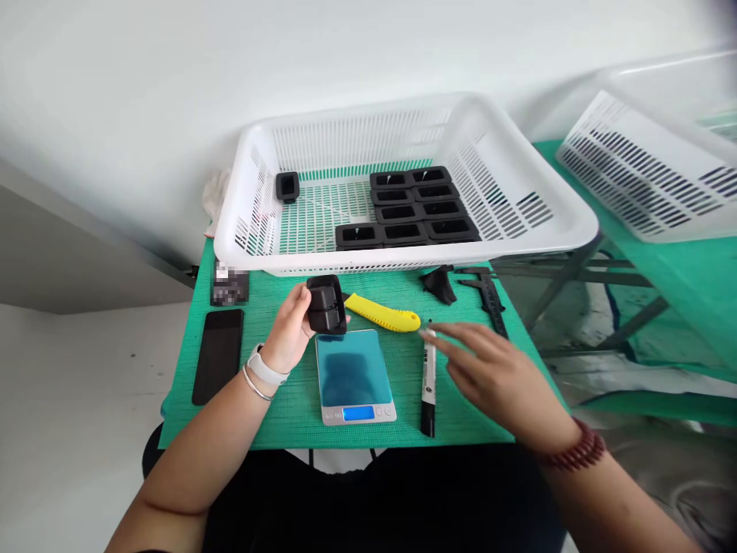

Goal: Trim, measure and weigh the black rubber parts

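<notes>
Between the thumb and fingers of my left hand (291, 326) is a small black rectangular moulded part (325, 306), tilted above the back edge of a digital scale (354, 372). The scale has a shiny teal plate and a lit blue display. My right hand (495, 372), slightly blurred, holds nothing, and its fingers stretch out over the upper end of a white marker with a black cap (428, 384). A yellow utility knife (385, 313) lies behind the scale, its front end partly hidden by the black part.
A white plastic basket (403, 263) at the back holds several similar black parts (397, 213). A dark caliper (488, 296) and a black scrap (441, 284) lie at right. A phone (217, 357) rests at left. Another white basket (650, 169) stands far right.
</notes>
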Tool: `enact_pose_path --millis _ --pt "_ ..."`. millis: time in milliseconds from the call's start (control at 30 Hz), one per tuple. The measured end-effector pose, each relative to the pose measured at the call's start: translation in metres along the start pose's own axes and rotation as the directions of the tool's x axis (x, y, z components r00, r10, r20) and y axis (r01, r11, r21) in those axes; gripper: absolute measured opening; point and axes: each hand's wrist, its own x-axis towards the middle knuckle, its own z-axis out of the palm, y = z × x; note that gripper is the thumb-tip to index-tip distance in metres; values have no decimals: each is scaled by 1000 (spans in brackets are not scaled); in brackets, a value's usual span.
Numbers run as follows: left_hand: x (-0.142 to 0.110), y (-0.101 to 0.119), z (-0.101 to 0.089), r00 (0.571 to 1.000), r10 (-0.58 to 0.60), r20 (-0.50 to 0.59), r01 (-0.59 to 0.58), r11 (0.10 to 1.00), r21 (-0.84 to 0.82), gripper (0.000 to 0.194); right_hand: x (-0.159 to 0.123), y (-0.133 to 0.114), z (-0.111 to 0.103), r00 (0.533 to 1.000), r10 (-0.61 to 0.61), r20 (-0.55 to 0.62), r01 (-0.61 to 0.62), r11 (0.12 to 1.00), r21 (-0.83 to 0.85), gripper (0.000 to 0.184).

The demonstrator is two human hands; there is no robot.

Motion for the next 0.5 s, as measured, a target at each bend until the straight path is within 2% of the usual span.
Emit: enact_pose_path --millis 67,200,400,500 --pt "0 2 3 1000 -24 7 24 1000 -8 38 -10 -8 -1 988 -121 99 117 992 44 43" --pt "-1 0 4 999 -41 30 41 999 8 45 -22 -13 3 970 -189 154 192 981 0 41" --pt "-3 -6 0 999 -39 22 36 991 131 48 -18 -16 -7 936 -348 49 350 935 -52 32" --pt "-4 -6 1 999 -30 44 24 990 140 48 -7 -20 -19 939 -327 -104 327 945 -20 15"
